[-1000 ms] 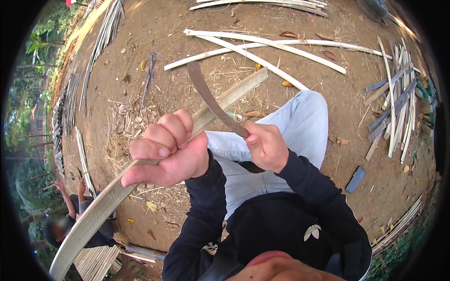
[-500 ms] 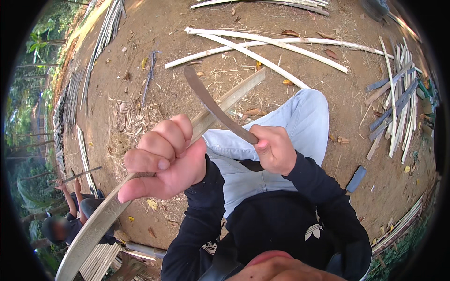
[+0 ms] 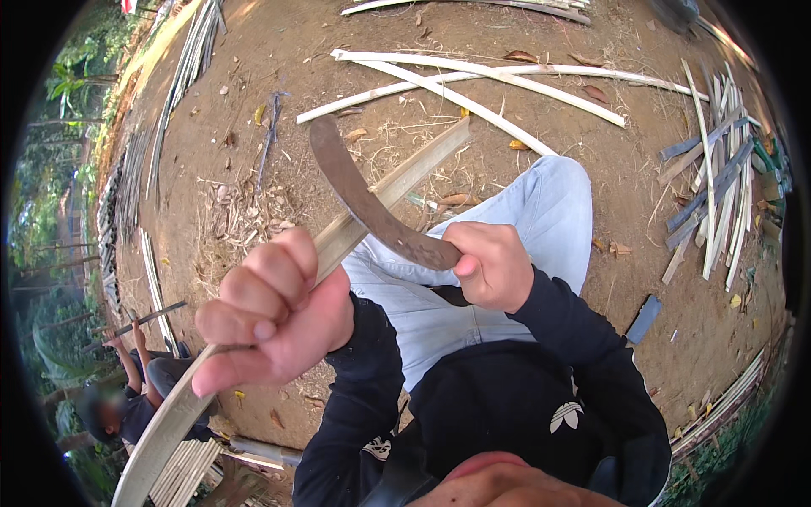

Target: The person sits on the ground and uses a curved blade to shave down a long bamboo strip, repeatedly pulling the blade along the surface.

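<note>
My left hand (image 3: 269,313) is wrapped round a long, pale bamboo strip (image 3: 162,435). The strip slants from the lower left up to its cut end above my knee. In my right hand (image 3: 488,265) is the grip of a curved machete (image 3: 390,230), its dark, rusty blade pointing up and left. The blade lies across the strip just beyond my left fist; whether its edge bites into the strip I cannot tell. The machete's handle is hidden within my fingers.
Long pale bamboo strips (image 3: 507,76) lie crossed on the dirt ahead. A pile of strips and dark slats (image 3: 718,186) is at the right, above a dark, flat phone-like object (image 3: 644,319). At the left, a co-worker (image 3: 144,380) holds a dark stick, beside stacked pale strips (image 3: 184,473).
My left hand and the bamboo strip have shifted down and left. The machete blade has turned to show its broad side. The co-worker's stick has moved slightly.
</note>
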A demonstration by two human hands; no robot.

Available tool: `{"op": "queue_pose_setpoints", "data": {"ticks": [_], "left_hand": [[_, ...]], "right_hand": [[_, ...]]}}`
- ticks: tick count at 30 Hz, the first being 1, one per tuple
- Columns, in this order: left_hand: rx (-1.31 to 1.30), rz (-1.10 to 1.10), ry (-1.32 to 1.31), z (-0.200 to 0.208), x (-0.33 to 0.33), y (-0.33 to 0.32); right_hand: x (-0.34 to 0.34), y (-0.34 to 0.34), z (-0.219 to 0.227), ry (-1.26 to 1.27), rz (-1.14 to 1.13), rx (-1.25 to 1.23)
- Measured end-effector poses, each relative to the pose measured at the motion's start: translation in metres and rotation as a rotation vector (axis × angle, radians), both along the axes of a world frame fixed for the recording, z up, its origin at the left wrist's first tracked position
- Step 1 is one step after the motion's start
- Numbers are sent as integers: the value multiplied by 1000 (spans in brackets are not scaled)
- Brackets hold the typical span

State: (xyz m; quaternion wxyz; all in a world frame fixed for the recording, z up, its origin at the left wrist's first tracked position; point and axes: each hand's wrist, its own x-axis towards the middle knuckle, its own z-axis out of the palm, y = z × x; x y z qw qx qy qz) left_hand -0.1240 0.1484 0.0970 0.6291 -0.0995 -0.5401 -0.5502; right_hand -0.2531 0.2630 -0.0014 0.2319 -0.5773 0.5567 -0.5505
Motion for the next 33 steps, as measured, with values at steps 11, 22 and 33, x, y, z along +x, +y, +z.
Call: {"op": "queue_pose_setpoints", "data": {"ticks": [11,22,33], "left_hand": [[90,51,-3,-1,-1,-9],[93,29,-51,9,10,-8],[57,192,-193,18,19,0]], "right_hand": [[8,-2,-1,-57,59,-23],[10,1,-5,-61,120,-87],[10,-22,-13,-61,89,12]]}}
